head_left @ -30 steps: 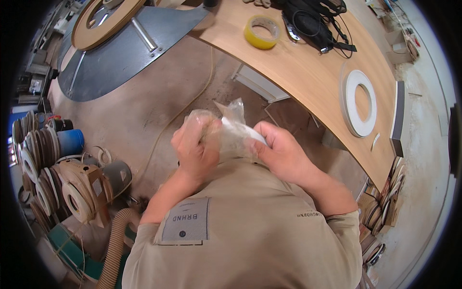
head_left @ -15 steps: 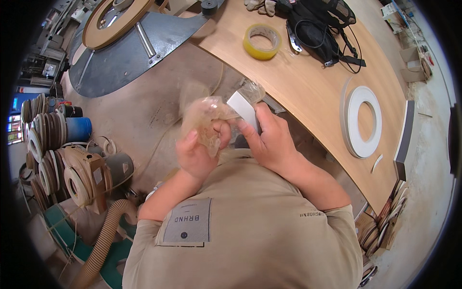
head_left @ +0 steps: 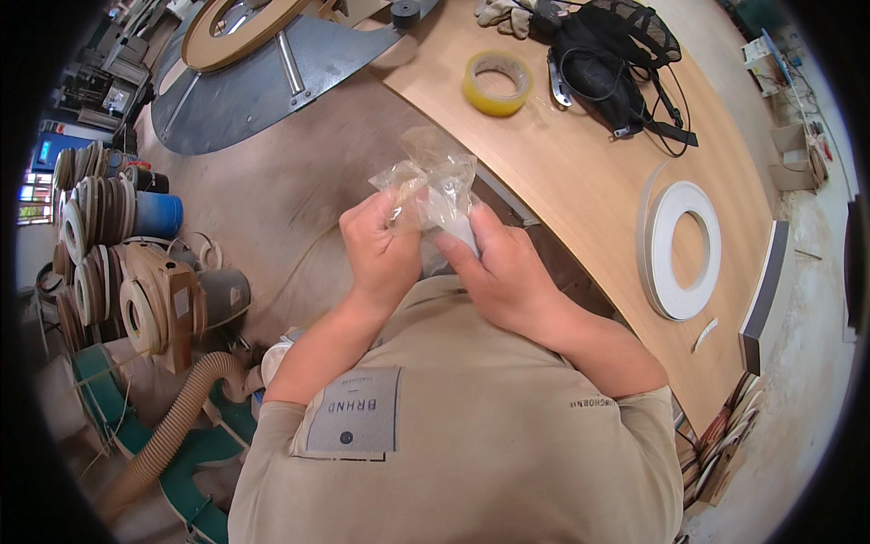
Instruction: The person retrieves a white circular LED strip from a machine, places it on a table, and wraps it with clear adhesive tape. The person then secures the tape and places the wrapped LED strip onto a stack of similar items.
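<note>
In front of my chest, my left hand (head_left: pixel 379 254) is closed on a crumpled length of clear sticky tape (head_left: pixel 444 181). The tape bunches up and spans across to my right hand (head_left: pixel 509 272). Between that hand's thumb and fingers is a short white strip (head_left: pixel 459 229), partly covered by the tape. Both hands are in the air, just left of the wooden table's edge. On the tabletop beyond them lies a yellowish roll of packing tape (head_left: pixel 492 104). A white coil of edging band (head_left: pixel 666 276) lies flat farther right.
Behind the tape roll are a metal-handled tool (head_left: pixel 557 83), a black mesh bag with cords (head_left: pixel 598 86) and work gloves (head_left: pixel 509 16). A small white scrap (head_left: pixel 705 335) lies near the coil. A grey round machine table (head_left: pixel 245 95) is at far left, above a ribbed hose (head_left: pixel 181 426).
My left hand has closed and turned, gathering the loose tape up toward the white strip. The strip is now more covered by tape. My view has shifted slightly.
</note>
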`<state>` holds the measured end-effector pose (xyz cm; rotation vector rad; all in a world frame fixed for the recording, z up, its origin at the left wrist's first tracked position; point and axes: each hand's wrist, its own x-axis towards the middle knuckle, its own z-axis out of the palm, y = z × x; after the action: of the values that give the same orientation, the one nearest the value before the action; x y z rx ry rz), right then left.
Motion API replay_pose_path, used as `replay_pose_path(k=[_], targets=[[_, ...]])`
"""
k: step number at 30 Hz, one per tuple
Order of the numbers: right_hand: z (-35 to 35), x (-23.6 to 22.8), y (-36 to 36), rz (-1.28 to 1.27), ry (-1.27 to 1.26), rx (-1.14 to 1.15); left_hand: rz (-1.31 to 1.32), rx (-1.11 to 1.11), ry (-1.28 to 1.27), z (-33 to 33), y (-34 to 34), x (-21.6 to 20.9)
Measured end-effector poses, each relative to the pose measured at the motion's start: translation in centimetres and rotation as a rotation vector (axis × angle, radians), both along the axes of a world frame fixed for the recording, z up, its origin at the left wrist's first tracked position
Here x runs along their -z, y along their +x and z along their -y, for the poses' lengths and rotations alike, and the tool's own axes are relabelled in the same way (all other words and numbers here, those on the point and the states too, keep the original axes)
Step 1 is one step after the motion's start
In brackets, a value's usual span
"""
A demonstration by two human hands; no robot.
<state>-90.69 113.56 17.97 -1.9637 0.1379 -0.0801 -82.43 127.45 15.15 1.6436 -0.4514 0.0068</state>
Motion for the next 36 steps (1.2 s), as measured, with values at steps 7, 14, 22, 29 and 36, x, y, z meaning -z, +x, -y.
replay_pose_path(k=[7,14,22,29,36], targets=[[1.0,-5.7,-2.5,-0.324,0.234,-0.285,0.280,-0.176,0.121,-3.1,-3.0,-1.1],[15.0,0.4,-11.7,-0.297,0.798,0.547,-0.120,-0.250,-0.809,-18.6,6.2,-1.9],[11.9,-1.8,-6.5,-0.283,0.740,0.245,-0.541,0.240,-0.519,-2.5,0.9,-1.2],[8.3,-1.7,-5.3,-0.347,0.513,0.112,-0.767,0.538,-0.332,1.8,-0.5,-1.1],[6.2,-2.9,-3.5,-0.173,-0.007,-0.085,-0.599,0.631,-0.046,2.4,-1.6,-1.0]])
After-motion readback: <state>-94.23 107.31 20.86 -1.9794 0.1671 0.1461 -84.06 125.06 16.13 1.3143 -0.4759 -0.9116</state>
